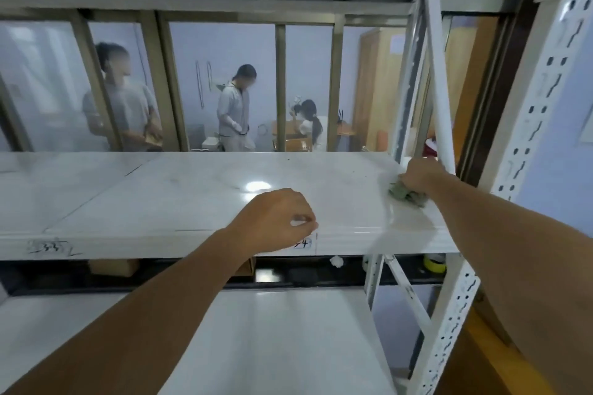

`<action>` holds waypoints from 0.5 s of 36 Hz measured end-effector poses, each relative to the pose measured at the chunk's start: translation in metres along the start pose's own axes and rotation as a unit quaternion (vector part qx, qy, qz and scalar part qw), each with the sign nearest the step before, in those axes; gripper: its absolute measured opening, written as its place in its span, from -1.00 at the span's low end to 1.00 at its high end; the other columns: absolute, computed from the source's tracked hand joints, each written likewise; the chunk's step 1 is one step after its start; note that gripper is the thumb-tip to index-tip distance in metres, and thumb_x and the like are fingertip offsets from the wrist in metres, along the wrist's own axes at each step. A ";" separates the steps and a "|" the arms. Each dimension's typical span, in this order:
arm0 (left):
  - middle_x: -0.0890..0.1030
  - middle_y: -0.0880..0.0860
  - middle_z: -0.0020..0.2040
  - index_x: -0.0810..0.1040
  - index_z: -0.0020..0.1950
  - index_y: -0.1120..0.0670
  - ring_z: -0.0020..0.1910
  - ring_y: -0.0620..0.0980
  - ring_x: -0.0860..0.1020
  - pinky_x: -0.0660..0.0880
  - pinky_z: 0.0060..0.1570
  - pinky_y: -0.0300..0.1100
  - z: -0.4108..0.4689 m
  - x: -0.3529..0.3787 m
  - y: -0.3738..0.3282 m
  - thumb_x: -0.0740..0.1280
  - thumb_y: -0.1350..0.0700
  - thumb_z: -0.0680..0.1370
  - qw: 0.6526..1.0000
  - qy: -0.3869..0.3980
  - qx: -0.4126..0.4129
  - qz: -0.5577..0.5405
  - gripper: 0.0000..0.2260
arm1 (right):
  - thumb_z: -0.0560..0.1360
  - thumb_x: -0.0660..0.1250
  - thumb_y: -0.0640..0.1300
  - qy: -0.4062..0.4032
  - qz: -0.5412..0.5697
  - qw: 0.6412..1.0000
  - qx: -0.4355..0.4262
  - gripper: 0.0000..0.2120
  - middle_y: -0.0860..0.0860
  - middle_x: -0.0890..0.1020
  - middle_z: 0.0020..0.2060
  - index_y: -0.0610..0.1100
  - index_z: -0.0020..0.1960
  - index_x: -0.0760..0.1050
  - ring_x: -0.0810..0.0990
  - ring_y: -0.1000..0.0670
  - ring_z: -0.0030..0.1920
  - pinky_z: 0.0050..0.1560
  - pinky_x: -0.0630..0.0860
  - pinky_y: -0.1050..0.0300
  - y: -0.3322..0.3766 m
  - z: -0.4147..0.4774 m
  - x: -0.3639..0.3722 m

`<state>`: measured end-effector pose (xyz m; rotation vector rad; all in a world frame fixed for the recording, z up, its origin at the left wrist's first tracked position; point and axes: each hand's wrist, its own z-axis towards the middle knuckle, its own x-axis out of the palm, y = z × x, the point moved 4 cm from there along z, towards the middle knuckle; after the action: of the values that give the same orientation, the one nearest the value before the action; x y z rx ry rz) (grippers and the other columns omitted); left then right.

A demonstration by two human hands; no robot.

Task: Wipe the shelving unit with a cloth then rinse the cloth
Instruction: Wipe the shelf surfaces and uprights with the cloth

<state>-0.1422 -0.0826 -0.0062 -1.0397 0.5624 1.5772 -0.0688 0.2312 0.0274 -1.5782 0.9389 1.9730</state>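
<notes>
A white shelf (199, 189) runs left to right at chest height. The right hand (418, 175) presses a bunched green cloth (406, 194) at its far right end. The left hand (276, 221), loosely curled, rests on the front edge; unwiped shelf lies leftward.

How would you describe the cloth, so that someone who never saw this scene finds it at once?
Start at the white shelving unit and take the glossy middle shelf at hand level. Follow it to its right end, near the diagonal brace, where the right hand presses down. The cloth is the crumpled greenish wad under that hand, the only dull, coloured thing on the white surface.
</notes>
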 end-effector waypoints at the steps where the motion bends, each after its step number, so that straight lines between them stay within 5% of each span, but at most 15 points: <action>1: 0.65 -0.18 -0.05 0.71 0.01 -0.07 -0.07 -0.25 0.46 0.40 -0.03 -0.31 -0.004 -0.003 0.005 0.33 -0.10 0.56 1.000 -0.003 0.001 0.005 -0.81 | 0.65 0.27 -0.03 -0.002 -0.014 1.000 -0.001 -0.77 -0.07 0.47 -0.23 -0.22 0.03 0.42 0.48 -0.04 -0.23 -0.10 0.41 0.07 0.002 0.001 0.000; 7: 0.65 -0.20 -0.04 0.69 0.03 -0.09 -0.03 -0.22 0.50 0.46 -0.02 -0.24 -0.017 -0.009 0.024 0.32 -0.11 0.56 1.000 -0.015 0.018 0.004 -0.80 | 0.58 0.37 -0.09 -0.022 -0.038 0.999 -0.017 -0.80 -0.07 0.52 -0.14 -0.16 0.07 0.41 0.51 -0.11 -0.07 0.03 0.50 0.02 0.011 0.002 0.000; 11: 0.65 -0.20 -0.04 0.69 0.01 -0.08 0.00 -0.20 0.53 0.53 0.00 -0.16 -0.019 -0.006 0.025 0.31 -0.12 0.55 0.999 -0.034 0.026 -0.009 -0.79 | 0.63 0.24 -0.11 -0.024 -0.065 0.997 -0.023 -0.78 -0.08 0.53 -0.20 -0.26 0.12 0.51 0.57 -0.15 -0.06 -0.06 0.48 0.02 0.012 0.008 0.004; 18: 0.68 -0.18 -0.06 0.71 -0.03 -0.06 -0.01 -0.16 0.56 0.56 -0.02 -0.11 -0.019 -0.006 0.024 0.33 -0.09 0.54 0.998 -0.056 0.035 -0.005 -0.80 | 0.68 0.04 -0.19 0.055 -0.126 0.987 -0.082 -0.62 -0.20 0.48 0.36 -0.25 0.47 0.31 0.49 -0.20 0.33 0.36 0.41 -0.06 -0.003 0.025 0.031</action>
<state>-0.1588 -0.1080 -0.0146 -0.8944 0.5319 1.5844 -0.0911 0.2498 -0.0004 -1.8149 0.5942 1.8399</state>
